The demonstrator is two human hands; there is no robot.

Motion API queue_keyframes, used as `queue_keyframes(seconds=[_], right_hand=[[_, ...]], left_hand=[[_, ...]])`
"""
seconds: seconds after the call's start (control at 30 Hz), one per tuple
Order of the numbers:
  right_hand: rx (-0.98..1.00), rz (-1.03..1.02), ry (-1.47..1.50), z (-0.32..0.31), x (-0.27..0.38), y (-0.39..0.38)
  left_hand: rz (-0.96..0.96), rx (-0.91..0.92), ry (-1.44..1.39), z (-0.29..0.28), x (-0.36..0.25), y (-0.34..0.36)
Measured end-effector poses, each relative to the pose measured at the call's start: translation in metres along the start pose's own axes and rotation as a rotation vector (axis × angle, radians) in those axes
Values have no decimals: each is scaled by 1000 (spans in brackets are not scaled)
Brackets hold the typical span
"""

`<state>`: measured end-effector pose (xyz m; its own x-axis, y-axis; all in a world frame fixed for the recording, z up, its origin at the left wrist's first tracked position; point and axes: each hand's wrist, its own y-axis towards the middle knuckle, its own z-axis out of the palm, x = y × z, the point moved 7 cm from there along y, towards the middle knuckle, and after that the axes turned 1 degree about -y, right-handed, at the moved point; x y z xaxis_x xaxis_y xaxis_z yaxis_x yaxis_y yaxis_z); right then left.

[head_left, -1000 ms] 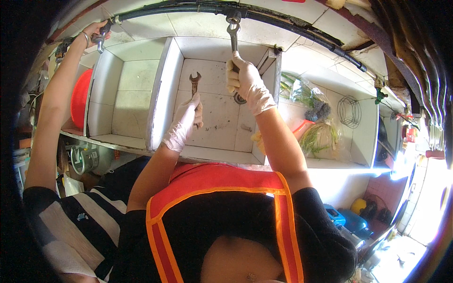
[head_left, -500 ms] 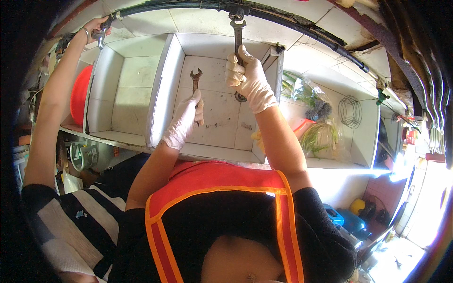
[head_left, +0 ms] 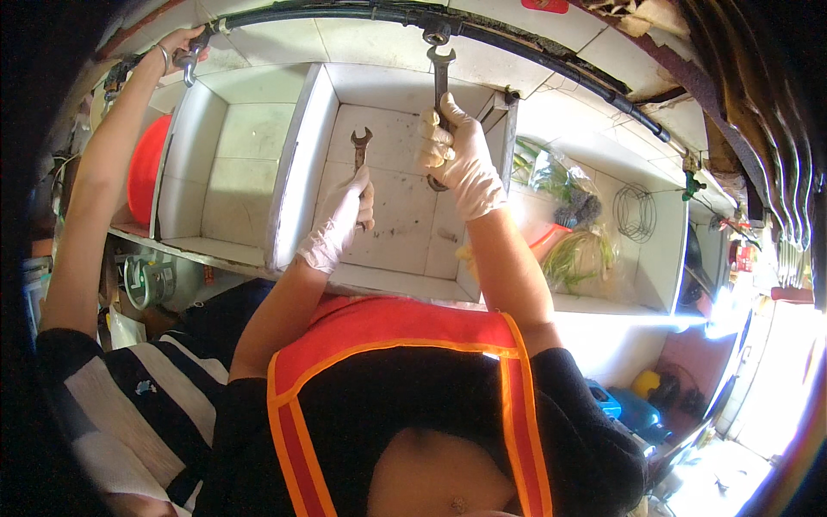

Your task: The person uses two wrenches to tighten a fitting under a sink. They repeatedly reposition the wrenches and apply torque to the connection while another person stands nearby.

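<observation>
Currently gripping a dark wrench [head_left: 441, 79] in the right hand [head_left: 463, 153], near the far pipe fitting [head_left: 438, 36]; clutching a rusty wrench [head_left: 360, 153] in the left hand [head_left: 349, 200], above the tiled basin [head_left: 398, 260].

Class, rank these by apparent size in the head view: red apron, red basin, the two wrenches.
Red apron
Red basin
Upper wrench in right hand, lower wrench in left hand: partly covered, so order unsure

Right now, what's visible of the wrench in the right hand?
The wrench looks like dark grey metal, with an open, two-pronged head and a straight handle. In view it points up, head just below the pipe fitting; contact is unclear. The gloved right hand wraps its handle; the lower end can't be made out.
</observation>
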<state>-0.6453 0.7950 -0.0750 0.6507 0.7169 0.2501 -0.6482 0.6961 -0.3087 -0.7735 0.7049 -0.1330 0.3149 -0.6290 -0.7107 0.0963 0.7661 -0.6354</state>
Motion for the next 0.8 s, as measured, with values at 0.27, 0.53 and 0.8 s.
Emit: queue_keyframes(seconds=[0.27, 0.53, 0.8], right_hand=[[-11, -63, 83, 10, 13, 19], [-514, -217, -648, -1, 12, -13], [-352, -99, -413, -4, 6, -16]], left_hand=[[18, -32, -12, 6, -6, -7], [16, -9, -59, 1, -6, -8], [17, 13, -23, 11, -7, -7]])
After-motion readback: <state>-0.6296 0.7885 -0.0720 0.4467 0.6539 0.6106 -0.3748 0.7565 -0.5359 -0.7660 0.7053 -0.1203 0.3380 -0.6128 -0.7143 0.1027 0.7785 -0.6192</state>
